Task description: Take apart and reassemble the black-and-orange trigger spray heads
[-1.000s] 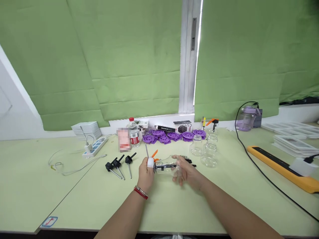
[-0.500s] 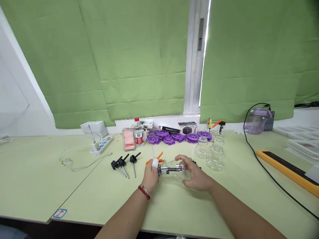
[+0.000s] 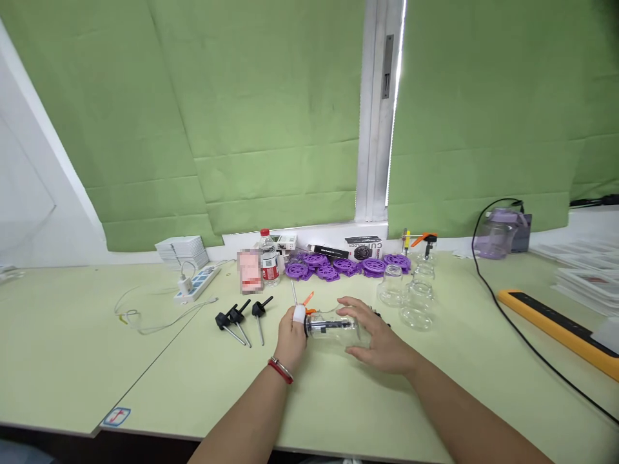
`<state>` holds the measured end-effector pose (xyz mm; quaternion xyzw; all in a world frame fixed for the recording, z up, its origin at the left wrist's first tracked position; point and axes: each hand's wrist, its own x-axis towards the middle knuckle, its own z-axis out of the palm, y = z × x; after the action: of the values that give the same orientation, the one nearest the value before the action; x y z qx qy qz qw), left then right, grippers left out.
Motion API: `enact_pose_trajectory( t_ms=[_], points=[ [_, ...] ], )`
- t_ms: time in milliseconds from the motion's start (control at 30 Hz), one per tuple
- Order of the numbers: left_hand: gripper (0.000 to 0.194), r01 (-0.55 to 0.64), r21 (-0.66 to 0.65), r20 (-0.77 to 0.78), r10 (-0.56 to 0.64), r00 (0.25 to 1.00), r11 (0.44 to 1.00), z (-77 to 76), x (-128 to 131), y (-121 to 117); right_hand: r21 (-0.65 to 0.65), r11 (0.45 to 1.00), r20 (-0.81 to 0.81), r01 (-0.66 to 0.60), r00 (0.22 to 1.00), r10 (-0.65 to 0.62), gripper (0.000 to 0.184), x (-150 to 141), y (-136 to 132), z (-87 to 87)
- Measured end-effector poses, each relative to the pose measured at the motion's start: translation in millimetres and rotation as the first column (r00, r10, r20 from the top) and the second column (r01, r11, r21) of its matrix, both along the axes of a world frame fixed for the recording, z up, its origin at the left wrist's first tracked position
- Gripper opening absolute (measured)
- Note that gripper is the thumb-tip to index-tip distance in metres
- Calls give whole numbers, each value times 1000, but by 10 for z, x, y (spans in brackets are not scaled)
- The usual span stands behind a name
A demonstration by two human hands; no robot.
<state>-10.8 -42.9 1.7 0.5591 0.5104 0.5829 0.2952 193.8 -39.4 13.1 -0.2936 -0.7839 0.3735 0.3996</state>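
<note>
My left hand (image 3: 291, 338), with a white cover on its thumb, is closed round the black neck fitting of a clear bottle (image 3: 333, 327) held sideways above the table. Inside the bottle runs a dark stem. A thin metal rod (image 3: 293, 293) and an orange lever (image 3: 308, 299) stick out beyond the left hand. My right hand (image 3: 380, 338) curves its fingers and thumb round the bottle's wide base. Behind that hand a small dark object is mostly hidden. To the left lie three black-headed parts with metal rods (image 3: 258, 316).
Clear bottles (image 3: 416, 309) stand at the right, one with an orange-levered top (image 3: 425, 241). Purple wheel-like pieces (image 3: 345, 266) lie along the back beside a red-capped water bottle (image 3: 269, 261). A power strip (image 3: 197, 283) is at left, an orange-and-black bar (image 3: 556, 328) at right.
My right fingers have shifted slightly left along the bottle's base. The orange lever and rod by my left hand have turned a little, and less of the lever shows.
</note>
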Motion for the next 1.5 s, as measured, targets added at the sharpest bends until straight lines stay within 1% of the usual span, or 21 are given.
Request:
enact_pose_trajectory(
  t_ms=[33,100,167,233,300,367,433,500,567,633,733,800,900,1000,1033,1100,1167,1200,1267,1333,1500],
  points=[
    [40,5,-5,24,-5,1000,1000,-6,-7,5,30,1000,-10,0,1000,1,66,-8,-3,0],
    [38,2,4,28,-3,1000,1000,-28,-27,9,-126,992,-101,9,995,-22,70,-35,18,-34],
    [36,-11,32,-10,12,1000,999,-51,-46,11,-421,907,-177,-16,982,-65,64,-61,56,-87],
    [35,-14,44,-38,16,999,999,-59,-58,16,-594,803,-174,-47,982,-71,59,-66,75,-112],
    [36,3,18,-9,-3,1000,1000,-44,-60,22,-517,854,-146,-49,989,-32,61,-46,60,-90],
    [37,17,-16,58,-16,998,1000,-19,-54,19,-264,964,-140,-31,990,-6,67,-21,30,-41],
    [36,15,-22,95,-13,995,1000,1,-44,2,-124,991,-178,-46,984,23,73,-9,15,-10],
    [35,14,15,63,-15,998,1000,11,-32,-23,-250,964,-254,-86,967,20,69,-17,29,-19],
    [33,21,66,-15,-20,1000,998,15,-23,-44,-495,862,-267,-109,963,-31,62,-32,55,-51],
    [33,28,82,-59,-23,998,996,21,-17,-50,-597,799,-189,-71,981,-53,61,-35,67,-65],
    [35,32,23,12,-32,999,999,27,-14,-34,-299,954,-88,-7,996,-20,63,-12,40,-20],
    [36,33,-8,71,-32,997,999,20,-16,-24,-99,995,-99,-15,995,5,67,-2,19,15],
    [34,19,35,41,-21,999,999,-4,-26,-31,-294,951,-241,-97,970,25,67,-23,24,-3],
    [31,-13,117,-43,18,999,993,-10,-37,-47,-588,788,-271,-183,962,21,55,-48,45,-63],
    [31,-18,123,-44,24,999,992,-5,-38,-48,-610,773,-233,-172,972,33,54,-46,45,-73],
    [32,-7,80,8,6,1000,997,14,-32,-37,-496,863,-121,-93,992,38,54,-29,30,-66],
    [35,26,-9,106,-25,994,1000,30,-20,-13,-177,984,1,14,1000,-14,60,-8,0,-34],
    [36,45,-57,158,-35,987,997,34,-15,3,16,999,57,45,997,-46,61,-3,-16,-15],
    [38,78,-151,257,-37,966,985,30,-14,33,358,933,152,33,984,-94,53,-14,-44,22],
    [39,101,-242,340,-13,941,965,18,-34,64,576,817,206,-18,971,-124,47,-38,-58,52],
    [34,83,-326,483,90,871,942,10,-142,156,764,640,312,-82,915,-256,46,72,-56,78]
  ],
)
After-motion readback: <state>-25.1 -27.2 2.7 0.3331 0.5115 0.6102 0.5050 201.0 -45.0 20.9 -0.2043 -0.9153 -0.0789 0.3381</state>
